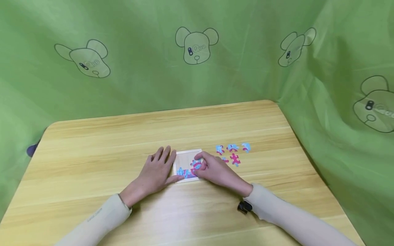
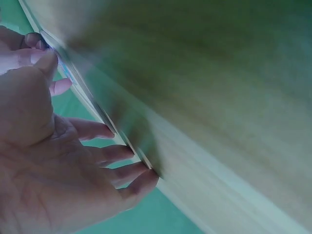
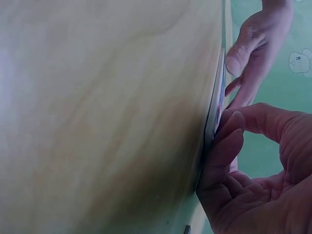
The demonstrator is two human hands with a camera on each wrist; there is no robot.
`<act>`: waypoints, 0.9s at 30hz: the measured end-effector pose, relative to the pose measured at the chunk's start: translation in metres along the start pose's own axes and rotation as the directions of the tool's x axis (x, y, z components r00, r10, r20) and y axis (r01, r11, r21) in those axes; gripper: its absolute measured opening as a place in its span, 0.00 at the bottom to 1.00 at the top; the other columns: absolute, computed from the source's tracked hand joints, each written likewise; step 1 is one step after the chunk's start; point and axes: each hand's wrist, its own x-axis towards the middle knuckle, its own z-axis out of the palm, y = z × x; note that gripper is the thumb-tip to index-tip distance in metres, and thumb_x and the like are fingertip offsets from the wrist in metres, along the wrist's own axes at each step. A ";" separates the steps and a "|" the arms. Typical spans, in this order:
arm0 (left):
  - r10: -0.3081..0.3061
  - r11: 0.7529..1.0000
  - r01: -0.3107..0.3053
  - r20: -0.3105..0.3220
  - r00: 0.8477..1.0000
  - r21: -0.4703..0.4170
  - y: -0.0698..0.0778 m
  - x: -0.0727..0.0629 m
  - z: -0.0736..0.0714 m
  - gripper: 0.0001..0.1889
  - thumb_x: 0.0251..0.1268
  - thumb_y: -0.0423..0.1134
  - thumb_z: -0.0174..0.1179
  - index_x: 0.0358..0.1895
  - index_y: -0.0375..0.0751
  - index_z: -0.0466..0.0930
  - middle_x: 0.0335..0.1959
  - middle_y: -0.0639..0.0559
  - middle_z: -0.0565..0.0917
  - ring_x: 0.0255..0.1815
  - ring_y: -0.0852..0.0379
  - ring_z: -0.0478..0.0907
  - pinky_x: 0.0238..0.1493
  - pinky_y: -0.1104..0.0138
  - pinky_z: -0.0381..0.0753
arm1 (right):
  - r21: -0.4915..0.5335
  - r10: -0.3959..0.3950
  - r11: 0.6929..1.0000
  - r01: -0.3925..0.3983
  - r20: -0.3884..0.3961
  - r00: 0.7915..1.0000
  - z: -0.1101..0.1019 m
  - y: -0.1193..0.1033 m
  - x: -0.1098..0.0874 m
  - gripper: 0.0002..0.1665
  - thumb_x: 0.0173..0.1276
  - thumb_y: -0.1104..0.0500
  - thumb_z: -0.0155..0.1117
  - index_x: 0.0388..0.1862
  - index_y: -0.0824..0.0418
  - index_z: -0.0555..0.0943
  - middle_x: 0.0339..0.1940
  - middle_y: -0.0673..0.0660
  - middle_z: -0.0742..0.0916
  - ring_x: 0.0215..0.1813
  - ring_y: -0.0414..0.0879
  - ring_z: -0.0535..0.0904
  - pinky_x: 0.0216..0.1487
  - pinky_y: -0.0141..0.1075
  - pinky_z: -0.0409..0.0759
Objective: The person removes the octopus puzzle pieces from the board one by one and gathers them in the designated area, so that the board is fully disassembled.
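A small puzzle tray (image 1: 188, 151) with a pale raised border lies on the table. Blue, pink and purple puzzle pieces (image 1: 183, 172) fill its near edge. My left hand (image 1: 154, 173) lies spread along the tray's left side, fingertips at the border and thumb over the near left corner. At the right side, my right hand (image 1: 217, 169) pinches a blue-and-pink puzzle piece (image 1: 197, 165) between thumb and curled finger, low over the tray. The right wrist view shows that thumb and finger meeting close at the tray's edge; the piece is mostly hidden there.
Several loose blue-and-pink puzzle pieces (image 1: 233, 148) lie on the wooden table (image 1: 123, 143) to the right of the tray, beyond my right hand. A green curtain (image 1: 138, 68) with bear outlines hangs behind the table and along its right side.
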 end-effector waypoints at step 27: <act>0.007 1.000 -0.007 -0.021 1.000 0.018 -0.003 -0.001 0.007 0.48 0.80 0.69 0.57 0.83 0.31 0.65 0.81 0.26 0.66 0.79 0.25 0.64 0.65 0.34 0.76 | -0.081 0.053 0.995 -0.055 -0.024 0.998 -0.003 -0.001 0.005 0.27 0.71 0.53 0.81 0.62 0.58 0.78 0.28 0.54 0.82 0.27 0.46 0.74 0.30 0.39 0.71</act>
